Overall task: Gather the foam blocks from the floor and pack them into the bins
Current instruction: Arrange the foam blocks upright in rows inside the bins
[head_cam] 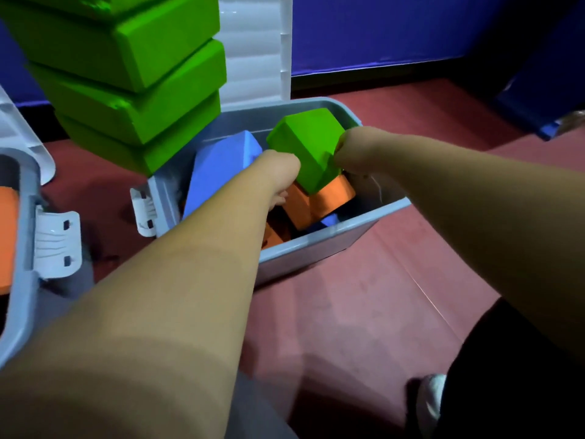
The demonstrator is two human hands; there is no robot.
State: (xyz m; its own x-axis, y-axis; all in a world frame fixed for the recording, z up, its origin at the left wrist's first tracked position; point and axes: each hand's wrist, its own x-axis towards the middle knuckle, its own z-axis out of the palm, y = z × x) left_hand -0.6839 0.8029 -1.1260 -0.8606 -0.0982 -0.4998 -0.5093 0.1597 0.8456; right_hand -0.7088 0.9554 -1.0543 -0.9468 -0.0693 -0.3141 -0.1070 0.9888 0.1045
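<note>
A green foam block (305,144) sits tilted at the top of the grey bin (319,245), held between both hands. My left hand (280,174) grips its left lower edge, with the fingers curled down into the bin. My right hand (353,150) grips its right edge, fingers hidden behind the block. Under it lie an orange block (329,198) and, leaning at the left, a blue block (221,175). More orange and blue pieces show deeper in the bin.
A stack of green blocks (136,74) rises at the bin's far left corner; what it stands on is hidden. The bin's white lid (253,49) stands open behind. A second grey bin (22,248) with an orange block (6,239) is at the left. Red floor mat (364,312), blue wall padding.
</note>
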